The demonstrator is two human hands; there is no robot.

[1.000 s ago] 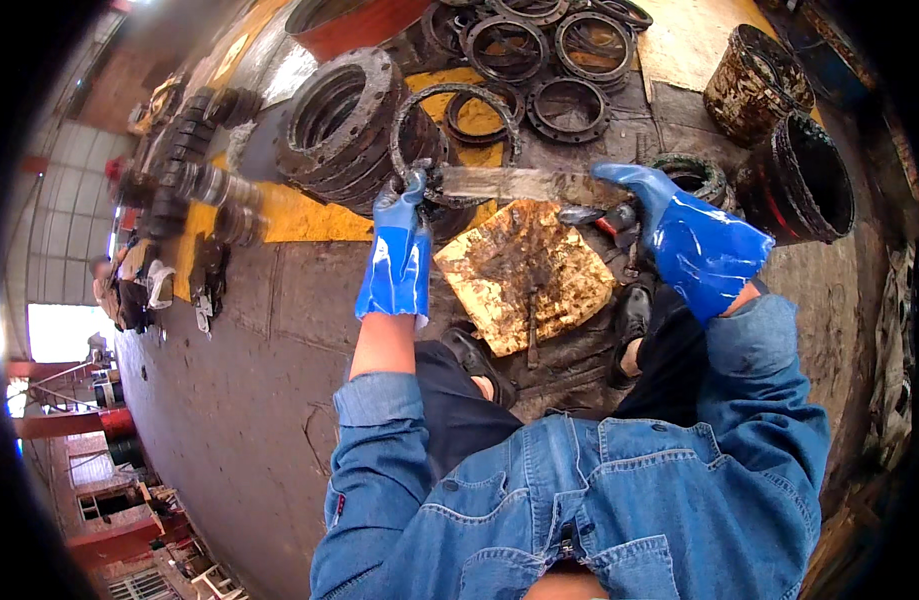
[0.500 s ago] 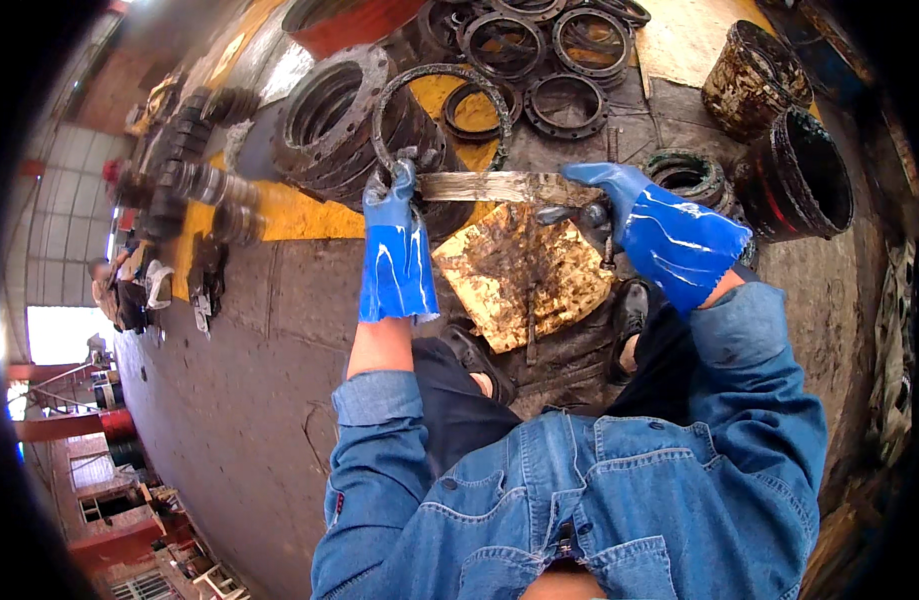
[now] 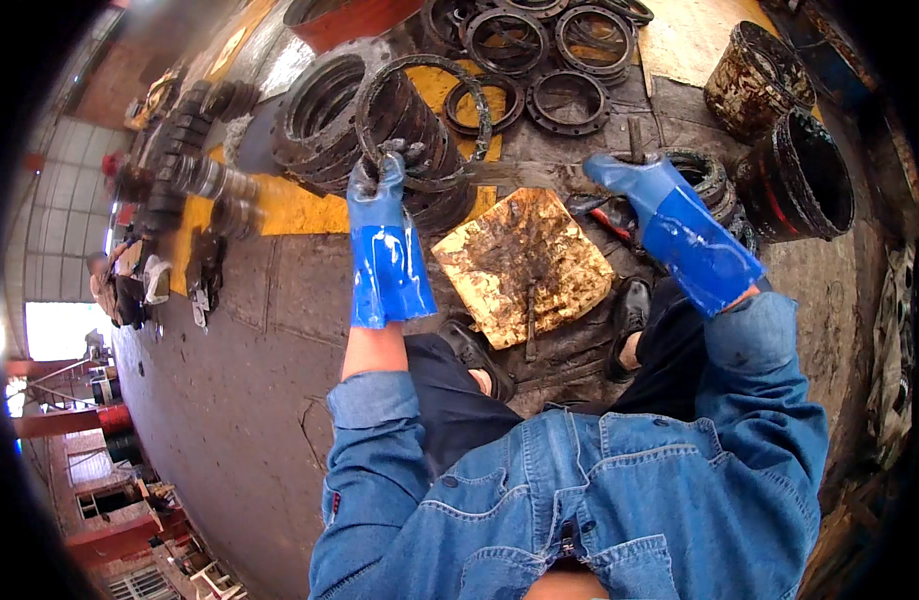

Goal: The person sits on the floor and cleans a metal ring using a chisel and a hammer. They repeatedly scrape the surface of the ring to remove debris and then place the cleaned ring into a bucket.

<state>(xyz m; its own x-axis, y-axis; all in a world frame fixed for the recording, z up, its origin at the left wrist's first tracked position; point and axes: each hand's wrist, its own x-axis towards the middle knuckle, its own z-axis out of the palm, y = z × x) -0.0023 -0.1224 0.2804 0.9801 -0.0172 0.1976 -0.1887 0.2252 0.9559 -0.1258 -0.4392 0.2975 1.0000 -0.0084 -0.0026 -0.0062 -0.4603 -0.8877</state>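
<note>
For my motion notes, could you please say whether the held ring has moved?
Yes, the held ring has shifted left relative to the stained yellow sheet.

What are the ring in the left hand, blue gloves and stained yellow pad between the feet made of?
Ring: metal or rubber, can't tell; a dark, uneven, grimy coating hides the surface.
Gloves: likely rubber or PVC-coated; smooth, glossy cuffs with bright highlights.
Pad: perhaps foam or board; yellowish, patchy, dark-smeared face leaves it open.
</note>
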